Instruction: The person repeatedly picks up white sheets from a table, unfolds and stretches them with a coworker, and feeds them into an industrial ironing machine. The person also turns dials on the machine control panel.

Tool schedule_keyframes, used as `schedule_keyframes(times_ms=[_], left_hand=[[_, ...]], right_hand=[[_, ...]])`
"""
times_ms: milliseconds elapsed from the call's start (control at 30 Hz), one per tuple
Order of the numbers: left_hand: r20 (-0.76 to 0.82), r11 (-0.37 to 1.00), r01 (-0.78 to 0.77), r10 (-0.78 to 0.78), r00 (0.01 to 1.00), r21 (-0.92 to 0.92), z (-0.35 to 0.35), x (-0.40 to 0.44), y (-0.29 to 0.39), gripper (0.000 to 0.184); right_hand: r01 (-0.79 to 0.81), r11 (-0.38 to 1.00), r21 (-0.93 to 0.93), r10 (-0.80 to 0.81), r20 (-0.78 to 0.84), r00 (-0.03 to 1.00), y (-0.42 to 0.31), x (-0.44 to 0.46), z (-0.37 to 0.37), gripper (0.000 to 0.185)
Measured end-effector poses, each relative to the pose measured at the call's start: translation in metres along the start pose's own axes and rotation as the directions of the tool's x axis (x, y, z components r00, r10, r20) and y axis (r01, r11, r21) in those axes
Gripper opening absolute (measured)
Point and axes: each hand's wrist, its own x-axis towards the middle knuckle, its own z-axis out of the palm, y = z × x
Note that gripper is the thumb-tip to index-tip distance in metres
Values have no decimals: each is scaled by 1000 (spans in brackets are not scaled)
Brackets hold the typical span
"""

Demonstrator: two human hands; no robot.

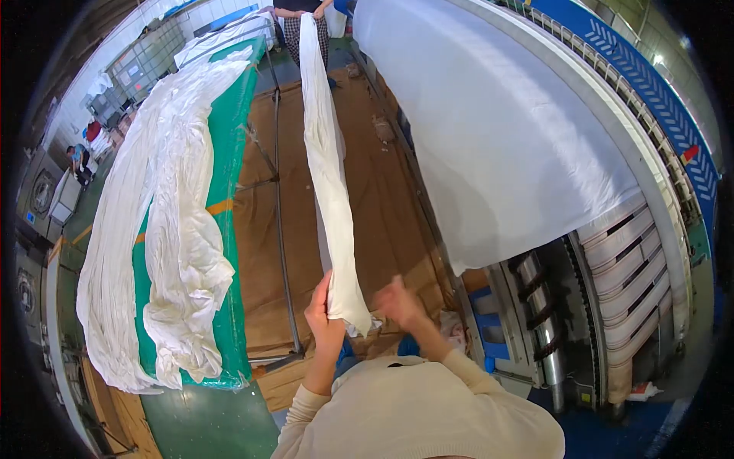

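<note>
Left hand (325, 310): closed on the near end of a long white cloth (324, 145), gripping its left edge, thumb uppermost. Right hand (396, 301): at 3 o'clock from the left, just off the cloth's near corner and apparently not touching it; blurred, so whether its fingers are open or curled cannot be told. The cloth runs from the left hand towards 12 o'clock as a narrow, gathered strip, raised over a brown sheet (405, 222); its far end is up at another person's hands (319, 12). Step in hand, as judged: the strip is being held out lengthwise between two people, the near end secured on one side only. The next move seems to call for the right hand to find the free corner and pinch it, so that the gathered width can be opened evenly; slack or a one-sided pull could leave it twisted. Further out: a dark rail (279, 206) at 11 o'clock; at 10, a green-covered bench (235, 268) carrying loose white fabric (183, 252), rumpled lengthwise. Between 1 and 2 o'clock, a smooth white sheet (497, 138) lies over a machine; at 3, its metal roller (544, 329).
</note>
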Motion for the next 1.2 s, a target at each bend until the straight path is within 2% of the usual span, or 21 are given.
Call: schedule_keyframes(times_ms=[67, 233, 333, 367, 400, 433, 467, 500, 533, 567, 633, 700, 767, 833, 900, 967, 1000, 1033, 1067, 1100, 1200], left_hand=[[-26, 997, 20, -22, 999, -69, -8, 2, 1, 43], [-158, 993, 25, -43, 986, -117, -37, -13, -49, 45], [-160, 995, 64, -76, 984, -78, -37, -42, -126, 45], [6, 974, 163, -166, 986, 158, -33, -63, -159, 48], [150, 892, 209, -289, 946, 402, -30, -71, -164, 51], [158, 892, 201, -285, 945, 405, -25, -75, -171, 51], [102, 913, 98, -150, 983, 396, -7, -70, -165, 55], [38, 922, -5, -11, 999, 388, 15, -64, -158, 59], [-22, 917, -96, 114, 993, 386, 27, -63, -150, 63], [-14, 920, -90, 103, 995, 382, 28, -64, -141, 63], [178, 888, -177, 110, 978, 424, 27, -57, -121, 69], [274, 874, -232, 119, 954, 427, 43, -49, -109, 72], [526, 872, -280, 31, 850, 402, 79, -48, -95, 86], [667, 873, -442, 205, 716, 207, 115, -44, -57, 84], [732, 888, -453, 261, 629, 72, 148, -45, -31, 82], [751, 888, -458, 321, 577, -28, 184, -47, 5, 80], [752, 889, -456, 323, 574, -33, 200, -51, 19, 80], [720, 855, -485, 454, 525, -185, 215, -54, 30, 77], [666, 797, -505, 577, 473, -331, 228, -56, 40, 74], [667, 796, -506, 577, 471, -332, 239, -57, 48, 74], [671, 626, -739, 662, 333, -251, 266, -56, 66, 71]], right_hand=[[-252, 898, 361, 107, 376, 920, -16, -62, 93, 57], [-135, 934, 331, 9, 356, 935, -17, -60, 101, 55], [316, 900, 301, -383, 198, 902, -72, -103, 119, 46], [322, 899, 299, -387, 194, 901, -72, -112, 124, 46], [394, 904, 163, -423, 223, 878, -65, -119, 134, 39], [463, 886, 31, -455, 257, 853, -58, -124, 146, 33], [534, 839, -104, -485, 301, 821, -62, -129, 154, 26], [547, 830, -108, -496, 305, 813, -79, -137, 154, 26], [681, 697, -225, -570, 404, 716, -97, -147, 145, 21], [783, 535, -316, -605, 504, 616, -116, -162, 135, 16], [783, 570, -251, -692, 367, 622, -171, -195, 121, 24], [869, 374, -324, -825, 313, 471, -206, -193, 73, 24], [803, 294, -518, -864, 215, 455, -237, -228, 51, 26], [757, 224, -615, -871, 222, 438, -266, -256, 9, 28], [666, 210, -716, -897, 130, 423, -300, -284, -41, 30], [604, 116, -789, -967, 49, 249, -323, -322, -68, 31], [600, 140, -787, -987, -60, 151, -332, -331, -92, 30], [601, 161, -783, -985, -165, 49, -339, -339, -114, 29], [599, 161, -784, -985, -166, 47, -344, -351, -126, 29], [570, 124, -812, -991, -134, 25, -349, -366, -135, 30], [465, 69, -883, -997, -79, -2, -366, -385, -192, 32]])
